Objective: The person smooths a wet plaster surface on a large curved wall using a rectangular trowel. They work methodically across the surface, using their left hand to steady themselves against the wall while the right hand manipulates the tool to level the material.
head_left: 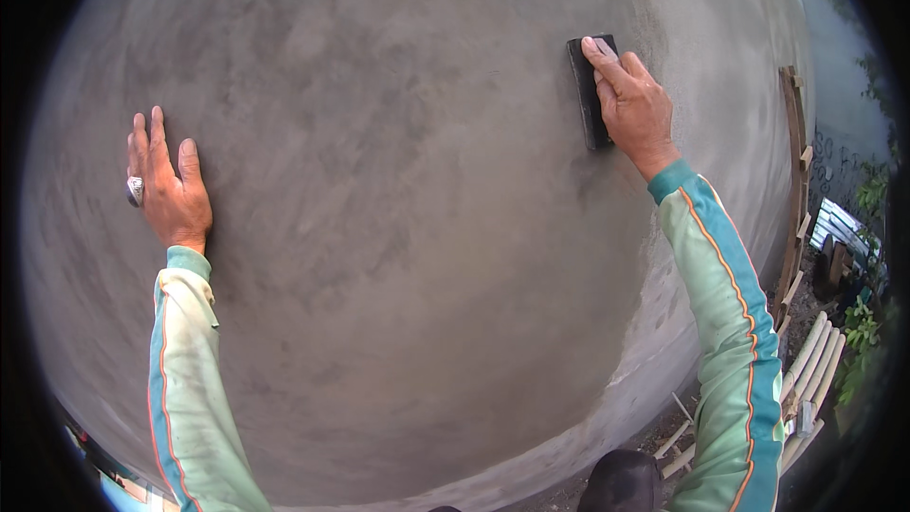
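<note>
Right grip [637, 104] holding black block [590, 112], block jutting out leftward, left grip [172, 192] wide against grey wall [398, 246]

Big grey wall [398, 256], dark and smudgy in the middle, paler in a strip by the right edge. Against it, far from that edge, a left hand [171, 192], laid flat. Higher up and nearer that edge, a black block [588, 100], held there by a right hand [637, 106].

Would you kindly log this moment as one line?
left hand: open, at grey wall | right hand: holding black block at wall | lower right: pale poles
</note>
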Action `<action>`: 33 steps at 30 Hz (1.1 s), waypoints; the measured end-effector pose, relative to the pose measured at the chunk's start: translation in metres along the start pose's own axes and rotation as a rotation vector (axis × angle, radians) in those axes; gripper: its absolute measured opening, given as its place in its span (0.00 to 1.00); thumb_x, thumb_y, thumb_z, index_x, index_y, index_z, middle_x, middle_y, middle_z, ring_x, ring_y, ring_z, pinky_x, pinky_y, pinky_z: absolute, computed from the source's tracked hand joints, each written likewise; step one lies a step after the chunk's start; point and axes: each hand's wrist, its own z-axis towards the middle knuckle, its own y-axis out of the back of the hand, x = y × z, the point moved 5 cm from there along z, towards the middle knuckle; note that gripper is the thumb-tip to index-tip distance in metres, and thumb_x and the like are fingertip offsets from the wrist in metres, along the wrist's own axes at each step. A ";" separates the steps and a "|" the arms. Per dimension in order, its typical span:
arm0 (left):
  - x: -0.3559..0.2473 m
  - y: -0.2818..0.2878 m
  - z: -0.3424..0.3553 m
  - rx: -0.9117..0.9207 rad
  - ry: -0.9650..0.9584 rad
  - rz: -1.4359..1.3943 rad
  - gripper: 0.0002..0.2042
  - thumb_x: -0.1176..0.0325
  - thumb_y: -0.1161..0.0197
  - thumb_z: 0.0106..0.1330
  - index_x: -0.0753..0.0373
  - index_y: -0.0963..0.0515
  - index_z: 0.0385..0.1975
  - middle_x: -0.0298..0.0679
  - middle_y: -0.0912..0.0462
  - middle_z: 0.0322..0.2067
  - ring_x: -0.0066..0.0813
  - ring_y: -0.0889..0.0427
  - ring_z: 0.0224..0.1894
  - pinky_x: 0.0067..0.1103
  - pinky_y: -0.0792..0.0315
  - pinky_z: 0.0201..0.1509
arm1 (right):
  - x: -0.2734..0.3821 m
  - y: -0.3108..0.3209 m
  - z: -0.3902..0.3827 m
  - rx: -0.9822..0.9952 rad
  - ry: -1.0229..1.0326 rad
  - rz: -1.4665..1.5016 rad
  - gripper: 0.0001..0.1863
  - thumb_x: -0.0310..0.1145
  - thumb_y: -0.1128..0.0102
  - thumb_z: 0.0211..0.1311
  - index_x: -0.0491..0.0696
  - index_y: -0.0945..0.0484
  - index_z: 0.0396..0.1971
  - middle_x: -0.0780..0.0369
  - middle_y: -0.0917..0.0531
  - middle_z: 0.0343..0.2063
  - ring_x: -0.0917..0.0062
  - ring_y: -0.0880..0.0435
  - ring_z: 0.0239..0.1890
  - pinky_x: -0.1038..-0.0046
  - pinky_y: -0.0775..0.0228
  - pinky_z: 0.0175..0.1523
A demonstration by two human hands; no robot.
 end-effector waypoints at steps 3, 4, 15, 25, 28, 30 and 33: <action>0.000 -0.001 0.000 -0.003 0.004 -0.015 0.28 0.47 0.50 0.80 0.48 0.35 0.77 0.39 0.39 0.78 0.49 0.42 0.79 0.43 0.51 0.82 | -0.029 -0.005 0.031 -0.130 -0.073 -0.077 0.19 0.40 0.44 0.76 0.69 0.18 0.62 0.62 0.18 0.34 0.63 0.14 0.38 0.61 0.19 0.44; -0.001 0.000 0.000 -0.011 -0.006 -0.010 0.28 0.47 0.50 0.80 0.48 0.35 0.77 0.39 0.39 0.78 0.49 0.42 0.79 0.44 0.50 0.82 | -0.037 -0.009 0.037 -0.146 -0.104 -0.102 0.19 0.40 0.45 0.76 0.69 0.18 0.63 0.61 0.18 0.35 0.63 0.15 0.39 0.61 0.20 0.45; -0.003 0.002 0.000 0.020 0.054 0.008 0.28 0.49 0.49 0.79 0.47 0.35 0.76 0.39 0.40 0.79 0.49 0.43 0.80 0.45 0.50 0.82 | 0.098 0.009 -0.027 0.128 0.230 0.070 0.25 0.30 0.37 0.69 0.67 0.19 0.64 0.64 0.25 0.29 0.69 0.18 0.25 0.68 0.23 0.28; -0.005 0.006 -0.001 0.034 0.069 0.021 0.29 0.53 0.45 0.77 0.45 0.36 0.77 0.35 0.42 0.79 0.43 0.44 0.81 0.46 0.50 0.82 | 0.080 -0.023 0.080 0.170 0.016 0.024 0.18 0.42 0.48 0.77 0.70 0.17 0.61 0.65 0.18 0.35 0.64 0.12 0.36 0.60 0.17 0.42; -0.006 0.006 -0.001 0.047 0.064 0.031 0.29 0.53 0.45 0.77 0.45 0.37 0.77 0.35 0.42 0.79 0.43 0.44 0.80 0.47 0.50 0.82 | 0.081 -0.007 0.102 0.001 -0.007 -0.007 0.19 0.41 0.47 0.77 0.70 0.18 0.62 0.65 0.17 0.35 0.63 0.13 0.37 0.58 0.18 0.44; -0.006 0.006 -0.001 0.053 0.060 0.019 0.29 0.51 0.47 0.78 0.47 0.37 0.77 0.36 0.42 0.79 0.44 0.45 0.81 0.45 0.52 0.83 | 0.077 -0.005 0.128 -0.047 -0.084 -0.029 0.19 0.40 0.45 0.76 0.70 0.17 0.62 0.64 0.17 0.34 0.63 0.14 0.37 0.58 0.19 0.43; -0.006 0.006 -0.001 0.055 0.060 0.019 0.29 0.50 0.49 0.79 0.47 0.37 0.78 0.36 0.42 0.80 0.44 0.46 0.81 0.44 0.53 0.83 | 0.089 -0.008 0.138 -0.021 -0.105 -0.012 0.20 0.40 0.45 0.75 0.69 0.18 0.62 0.63 0.17 0.35 0.62 0.13 0.36 0.58 0.18 0.43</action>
